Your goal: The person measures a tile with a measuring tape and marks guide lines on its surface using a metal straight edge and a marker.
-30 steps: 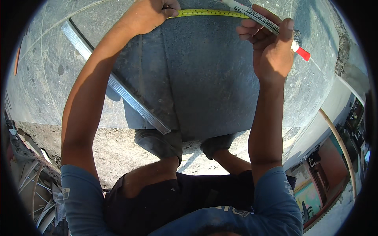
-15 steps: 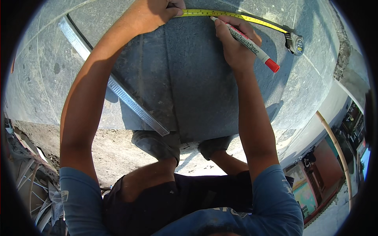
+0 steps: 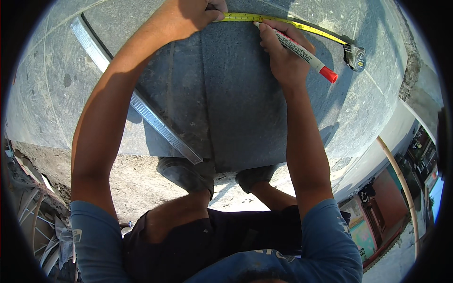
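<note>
Sunlit pavement and a stretch of dirt ground surround a broad grey stone slab (image 3: 245, 99), which fills most of the view and lies under both forearms. Across its left part a long metal ruler (image 3: 141, 106) runs diagonally, its near end just past the slab's edge by the person's knees. Along the far edge a yellow tape (image 3: 283, 21) is stretched flat on the stone, ending at its case (image 3: 355, 57) to the right.

Left hand (image 3: 196, 14) is clenched on the tape's free end, pinning it to the slab. Right hand (image 3: 283, 59) is closed around a white marker (image 3: 302, 49) with a red cap end; the tip points at the tape's near edge, seemingly touching the stone just below it, though the exact contact is too small to tell.

For a clean mark, the tape should stay taut and flat, so the left hand likely needs steady downward pressure without sliding. The marker tip is best kept hard against the tape's edge, and the barrel held closer to upright so the stroke lands at the reading rather than beside it. A short, single tick seems safer than a long line, since the stone looks dusty and ink may skip. The case lies free on the slab; a tug from it could pull the tape askew.
</note>
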A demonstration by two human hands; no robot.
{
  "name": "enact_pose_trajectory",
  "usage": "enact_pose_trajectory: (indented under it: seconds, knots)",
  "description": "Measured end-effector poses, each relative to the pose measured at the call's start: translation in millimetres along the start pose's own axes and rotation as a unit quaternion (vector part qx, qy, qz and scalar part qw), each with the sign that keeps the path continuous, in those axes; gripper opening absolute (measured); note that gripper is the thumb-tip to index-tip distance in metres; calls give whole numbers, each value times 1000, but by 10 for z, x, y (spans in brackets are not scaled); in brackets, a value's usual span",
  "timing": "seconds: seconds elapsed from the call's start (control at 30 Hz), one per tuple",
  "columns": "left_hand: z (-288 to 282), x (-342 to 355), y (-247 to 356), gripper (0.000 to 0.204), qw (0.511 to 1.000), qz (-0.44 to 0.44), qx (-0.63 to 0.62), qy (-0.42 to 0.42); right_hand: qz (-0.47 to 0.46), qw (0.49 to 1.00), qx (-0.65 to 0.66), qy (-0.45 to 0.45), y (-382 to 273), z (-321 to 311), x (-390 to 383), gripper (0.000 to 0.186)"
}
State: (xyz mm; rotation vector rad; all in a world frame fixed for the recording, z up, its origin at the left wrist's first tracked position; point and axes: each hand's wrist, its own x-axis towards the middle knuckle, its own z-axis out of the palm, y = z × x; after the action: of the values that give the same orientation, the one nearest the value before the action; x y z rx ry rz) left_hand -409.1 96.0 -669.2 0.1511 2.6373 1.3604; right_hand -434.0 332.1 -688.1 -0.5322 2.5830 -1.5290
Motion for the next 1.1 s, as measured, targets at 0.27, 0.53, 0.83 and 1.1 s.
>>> enact_pose_trajectory:
  seconds: [0.27, 0.53, 0.83, 1.1]
  knots:
    - [5, -14, 0, 12, 1000, 0, -7, 12, 21, 1000, -5, -12, -48, -12, 4, 19]
    - [14, 4, -21, 12, 1000, 21, 8, 1, 0, 1000, -13, -8, -43, -12, 13, 19]
    - [24, -1, -3, 10, 1000, -8, -8, 5, 11, 1000, -23, -12, -84, -23, 12, 20]
    - [30, -4, -52, 9, 999, 26, 18, 10, -9, 999, -37, -14, -46, -15, 22, 20]
